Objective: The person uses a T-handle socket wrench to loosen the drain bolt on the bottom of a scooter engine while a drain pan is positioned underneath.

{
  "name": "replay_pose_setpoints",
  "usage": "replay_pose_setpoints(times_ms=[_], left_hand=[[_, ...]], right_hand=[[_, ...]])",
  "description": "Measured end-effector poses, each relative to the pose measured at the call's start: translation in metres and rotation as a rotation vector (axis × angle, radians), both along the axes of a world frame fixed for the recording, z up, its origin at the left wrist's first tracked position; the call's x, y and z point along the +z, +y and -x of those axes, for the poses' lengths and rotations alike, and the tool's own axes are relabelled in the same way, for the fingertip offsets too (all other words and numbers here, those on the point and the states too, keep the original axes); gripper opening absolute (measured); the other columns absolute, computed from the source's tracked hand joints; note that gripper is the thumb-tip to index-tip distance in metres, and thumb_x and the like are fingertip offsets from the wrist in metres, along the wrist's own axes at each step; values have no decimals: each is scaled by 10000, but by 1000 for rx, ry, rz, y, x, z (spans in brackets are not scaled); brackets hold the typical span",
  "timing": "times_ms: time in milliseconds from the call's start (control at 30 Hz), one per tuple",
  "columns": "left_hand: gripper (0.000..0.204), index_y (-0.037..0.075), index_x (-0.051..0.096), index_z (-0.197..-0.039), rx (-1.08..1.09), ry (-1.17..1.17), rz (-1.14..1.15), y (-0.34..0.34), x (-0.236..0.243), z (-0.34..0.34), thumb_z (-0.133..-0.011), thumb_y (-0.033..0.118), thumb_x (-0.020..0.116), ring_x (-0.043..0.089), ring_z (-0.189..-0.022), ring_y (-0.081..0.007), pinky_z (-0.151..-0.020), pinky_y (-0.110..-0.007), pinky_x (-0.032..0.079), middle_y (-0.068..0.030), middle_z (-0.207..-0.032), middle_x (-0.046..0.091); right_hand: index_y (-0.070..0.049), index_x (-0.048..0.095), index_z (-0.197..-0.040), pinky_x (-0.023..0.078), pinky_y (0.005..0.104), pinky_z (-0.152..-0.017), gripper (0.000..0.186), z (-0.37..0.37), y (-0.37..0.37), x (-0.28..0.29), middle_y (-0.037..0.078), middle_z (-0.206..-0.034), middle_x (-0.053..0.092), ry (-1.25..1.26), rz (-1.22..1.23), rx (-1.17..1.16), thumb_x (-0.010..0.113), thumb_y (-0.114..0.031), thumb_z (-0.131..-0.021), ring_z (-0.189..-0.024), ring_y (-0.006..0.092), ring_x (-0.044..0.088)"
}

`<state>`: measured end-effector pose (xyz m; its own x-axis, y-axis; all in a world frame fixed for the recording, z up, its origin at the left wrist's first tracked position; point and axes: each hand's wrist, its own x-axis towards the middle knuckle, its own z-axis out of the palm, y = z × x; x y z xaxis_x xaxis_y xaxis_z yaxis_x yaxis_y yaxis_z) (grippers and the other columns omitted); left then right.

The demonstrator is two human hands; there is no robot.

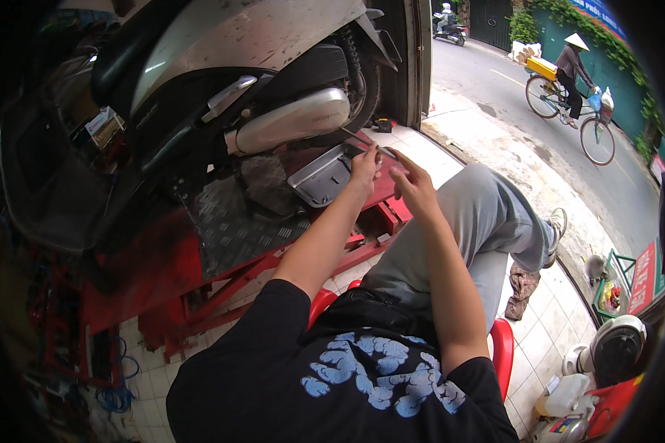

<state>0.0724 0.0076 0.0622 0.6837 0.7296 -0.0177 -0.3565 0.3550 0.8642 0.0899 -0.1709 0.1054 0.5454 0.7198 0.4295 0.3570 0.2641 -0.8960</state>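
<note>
Near the middle of the head view, my left hand point(366, 170) is closed on a thin metal rod point(353, 135), which slants up toward the scooter's rear. My right hand point(414, 184) is at the rod's lower right end, fingers bent onto it. Below and left of both hands, a metal tray point(310, 181) rests on a red lift platform point(137, 288). The scooter point(288, 118) stands on this platform, its silver side case just above the tray. Small items in the tray are too small to name.
My crossed legs and a red seat point(501, 354) are below. Containers point(569, 395) and a helmet-like object point(617, 347) sit at lower right. Blue hoses point(114, 395) lie at lower left. Outside the doorway point(421, 66), a cyclist point(573, 74) and a motorbike rider point(447, 26) are on the street.
</note>
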Motion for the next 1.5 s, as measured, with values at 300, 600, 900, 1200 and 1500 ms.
replay_pose_setpoints(times_ms=[300, 600, 900, 1200, 1500], left_hand=[[300, 130, 562, -835, 15, -60, 125, 6, 15, -7, -954, 400, 616, 346, -468, -31, -412, -214, 241, 60, -697, 509], [298, 132, 573, -837, 43, 54, 71, 8, -8, -7, -962, 401, 601, 373, -491, -34, -416, -223, 244, 59, -689, 512], [309, 130, 554, -853, -36, -40, 141, 24, -9, -8, -920, 410, 665, 344, -506, -43, -427, -218, 274, 54, -734, 497], [304, 138, 547, -860, 17, -48, 129, 24, -6, -6, -921, 414, 662, 364, -515, -47, -428, -213, 271, 43, -774, 528], [371, 144, 558, -875, -205, -85, 73, 0, -10, 13, -879, 498, 667, 411, -568, -53, -474, -225, 312, 47, -757, 519]], right_hand=[[63, 694, -932, 488, 335, -626, 462, -24, 10, -15, 204, -667, 631, -39, 354, -392, 515, -362, -951, -594, 228, 611], [12, 681, -1126, 463, 338, -594, 447, -10, 8, -9, 54, -626, 569, 13, -2, -82, 546, -390, -983, -556, 139, 541], [65, 699, -881, 527, 419, -766, 414, -11, 7, -2, 209, -735, 689, -174, 665, -268, 503, -300, -893, -771, 322, 700], [63, 417, -1397, 446, 301, -551, 569, -25, 14, -13, 79, -582, 562, 174, -14, -98, 554, -179, -900, -556, 125, 558], [-150, 617, -1255, 400, 356, -505, 334, -13, 16, -21, 103, -590, 540, -445, 19, -464, 617, -167, -921, -488, 191, 493]])
